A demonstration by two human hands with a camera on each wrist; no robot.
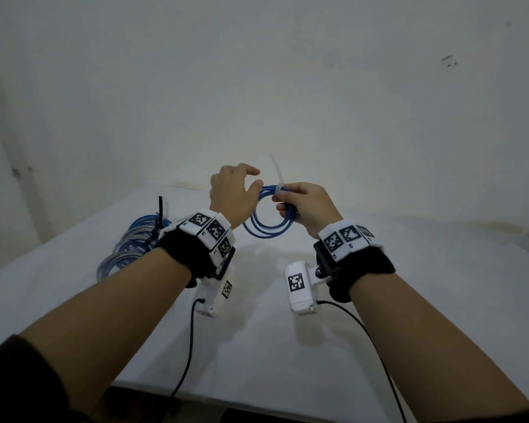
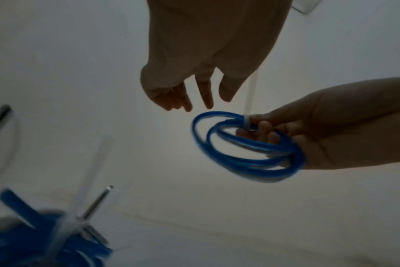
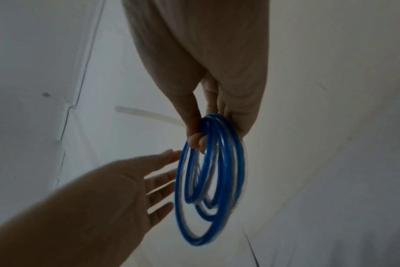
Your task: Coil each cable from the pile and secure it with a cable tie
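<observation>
A coiled blue cable (image 1: 266, 225) (image 2: 249, 157) (image 3: 210, 180) hangs in the air above the white table (image 1: 287, 346). My right hand (image 1: 306, 206) (image 2: 331, 135) (image 3: 208, 112) pinches the coil at its top, where a translucent white cable tie (image 1: 279, 182) (image 2: 249, 101) (image 3: 149, 114) wraps it; the tie's tail sticks up. My left hand (image 1: 235, 190) (image 2: 194, 86) (image 3: 130, 189) is just left of the coil with its fingers spread and relaxed, holding nothing.
A pile of coiled blue cables (image 1: 135, 242) (image 2: 41, 240) lies at the table's left, with a black tie (image 1: 160, 215) standing up from one. Bare white walls close the back and left. Black cords trail from my wrist cameras over the table's front edge.
</observation>
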